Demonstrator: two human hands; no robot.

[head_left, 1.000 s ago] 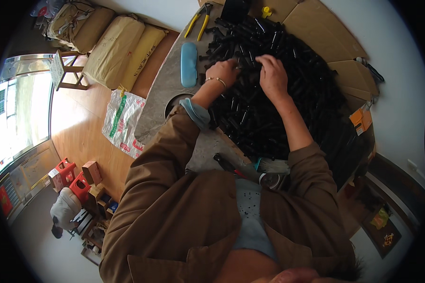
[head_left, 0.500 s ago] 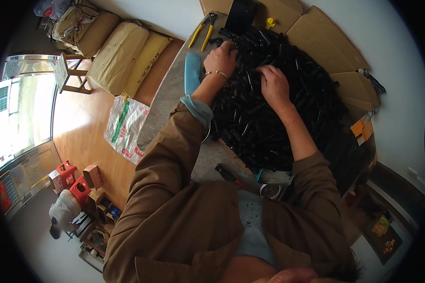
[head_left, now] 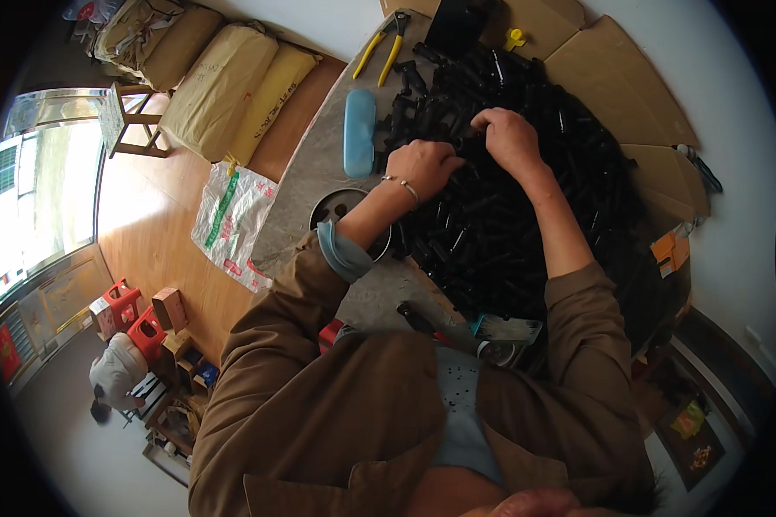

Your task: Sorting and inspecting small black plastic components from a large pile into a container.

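Head view: black parts [head_left: 487, 226] beneath left hand [head_left: 421, 165], right hand [head_left: 510, 143]; both curled, grip unclear.

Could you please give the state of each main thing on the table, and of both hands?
Black parts: heaped loose
Left hand: fingers curled at the heap; grip unclear
Right hand: fingers bent over the heap; grip unclear
Blue case: closed
Yellow-handled pliers: handles spread apart
Round tin: uncovered, partly hidden
Red-handled tool: partly hidden; open or shut unclear
Cardboard: unfolded, creased
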